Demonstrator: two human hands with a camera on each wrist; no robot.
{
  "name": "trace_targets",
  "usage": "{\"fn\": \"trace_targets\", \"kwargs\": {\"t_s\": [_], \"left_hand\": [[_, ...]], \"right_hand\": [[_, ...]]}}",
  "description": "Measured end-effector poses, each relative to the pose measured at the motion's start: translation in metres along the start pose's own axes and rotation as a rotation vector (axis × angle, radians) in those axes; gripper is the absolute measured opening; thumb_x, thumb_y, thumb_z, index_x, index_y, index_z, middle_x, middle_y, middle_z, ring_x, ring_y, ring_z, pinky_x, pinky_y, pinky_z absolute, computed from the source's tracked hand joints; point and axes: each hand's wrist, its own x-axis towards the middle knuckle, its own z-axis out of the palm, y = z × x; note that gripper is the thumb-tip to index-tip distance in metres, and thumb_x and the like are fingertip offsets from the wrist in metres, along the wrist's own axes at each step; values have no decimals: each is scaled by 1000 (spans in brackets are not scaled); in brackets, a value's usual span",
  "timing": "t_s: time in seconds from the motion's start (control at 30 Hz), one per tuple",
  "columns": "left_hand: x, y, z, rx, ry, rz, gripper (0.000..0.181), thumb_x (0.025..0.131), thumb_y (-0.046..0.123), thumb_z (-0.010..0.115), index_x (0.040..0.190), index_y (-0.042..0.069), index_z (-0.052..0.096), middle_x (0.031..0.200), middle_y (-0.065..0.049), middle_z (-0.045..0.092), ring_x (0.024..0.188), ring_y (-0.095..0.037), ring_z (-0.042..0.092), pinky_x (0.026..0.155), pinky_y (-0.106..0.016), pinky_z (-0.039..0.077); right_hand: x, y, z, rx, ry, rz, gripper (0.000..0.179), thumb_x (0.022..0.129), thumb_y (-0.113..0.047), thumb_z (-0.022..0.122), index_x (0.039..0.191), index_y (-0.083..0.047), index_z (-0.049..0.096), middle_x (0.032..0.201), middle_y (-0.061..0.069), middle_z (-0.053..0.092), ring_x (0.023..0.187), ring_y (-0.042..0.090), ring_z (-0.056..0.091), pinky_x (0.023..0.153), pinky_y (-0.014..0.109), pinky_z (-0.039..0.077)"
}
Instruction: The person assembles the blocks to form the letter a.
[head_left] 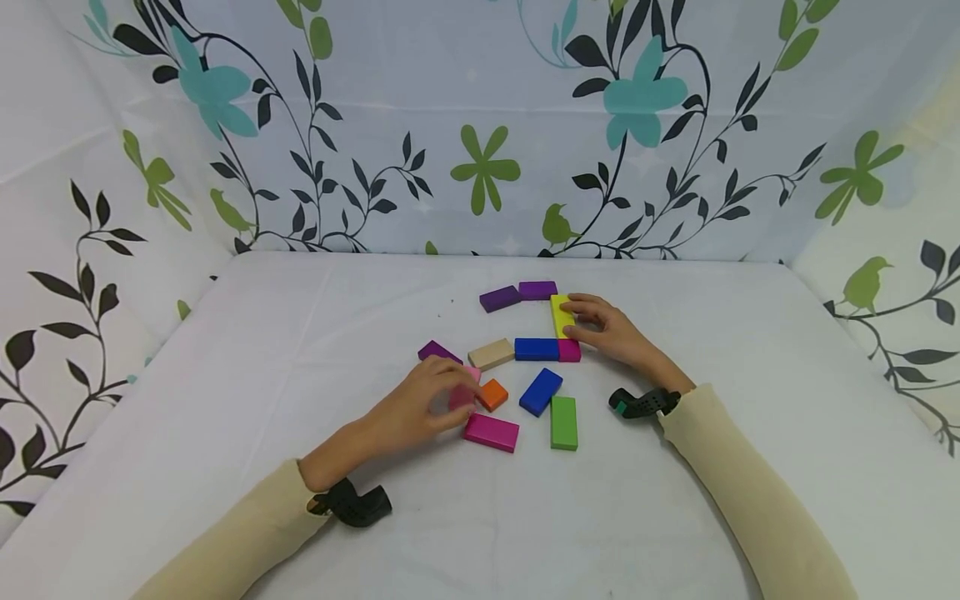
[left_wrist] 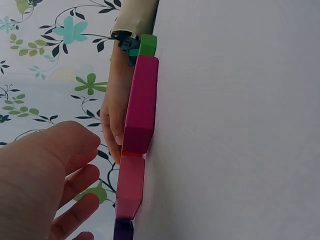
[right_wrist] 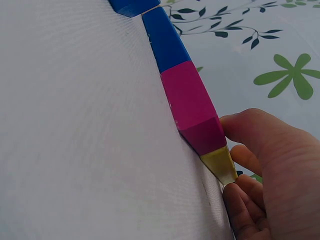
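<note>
My right hand [head_left: 611, 333] is at the yellow block [head_left: 560, 317], its fingers curled at the block's right side and the thumb near its lower end. In the right wrist view the thumb lies close by the edge of the magenta block [right_wrist: 190, 97], and the fingertips touch the yellow block [right_wrist: 220, 164]. My left hand [head_left: 420, 400] hovers over a pink block [head_left: 462, 396], partly hiding it, with loosely bent fingers and nothing between them. The left wrist view shows that hand [left_wrist: 55, 170] apart from the pink block [left_wrist: 131, 182]. An orange block [head_left: 492, 395] lies beside its fingertips.
Blocks lie flat on the white table [head_left: 675, 517]: two purple ones [head_left: 537, 290] at the back, a dark purple one [head_left: 439, 352], a beige one [head_left: 491, 355], blue ones [head_left: 536, 349], a green one [head_left: 564, 423] and a deep pink one [head_left: 491, 432]. A patterned cloth [head_left: 480, 83] hangs behind.
</note>
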Motion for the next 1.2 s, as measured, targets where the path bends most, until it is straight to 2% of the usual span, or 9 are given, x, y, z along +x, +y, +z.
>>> {"fn": "trace_targets", "kwargs": {"t_s": [0.13,0.33,0.57,0.77,0.87,1.0,1.2], "left_hand": [[1,-4,-1,15,62,-22,21,94,8,77,115,8,76,119,-8,70,117,-28,58,100,-49,53],[2,-9,-3,41,161,-118,23,94,7,76,116,6,76,115,-7,69,112,-27,58,99,-47,53],[3,-19,-2,-39,241,-142,21,92,3,77,112,3,75,118,-12,68,117,-34,56,101,-52,47],[3,-30,-3,-156,293,-240,27,90,4,79,117,1,74,127,-20,63,126,-40,48,98,-52,43],[3,-34,-3,-188,298,-307,33,90,4,80,122,0,72,133,-23,59,129,-41,45,100,-54,42],[2,-36,-6,-223,269,-377,43,92,9,80,131,-1,66,140,-26,53,131,-44,45,106,-60,41],[3,-38,-7,-229,229,-416,51,92,13,80,137,-2,60,140,-28,51,128,-44,48,108,-60,40]], "right_hand": [[0,-1,0,5,-1,4,49,103,-11,65,148,5,54,165,27,35,143,50,47,122,61,34],[-1,-2,0,5,1,1,49,103,-10,65,148,6,54,165,27,36,142,50,47,122,61,34],[-1,-1,0,1,1,4,49,104,-12,65,149,5,54,165,26,35,143,50,46,122,61,33],[-1,-1,0,1,1,9,49,104,-12,65,149,5,54,165,26,35,143,49,46,122,60,34],[-1,-1,1,-1,-1,9,49,104,-12,65,149,5,54,165,26,35,144,49,46,122,60,34],[0,-1,0,-5,0,6,49,104,-13,65,149,4,54,165,26,35,143,49,46,122,60,33],[0,0,1,-2,2,0,49,104,-12,65,149,4,54,165,26,36,143,49,46,122,60,33]]}}
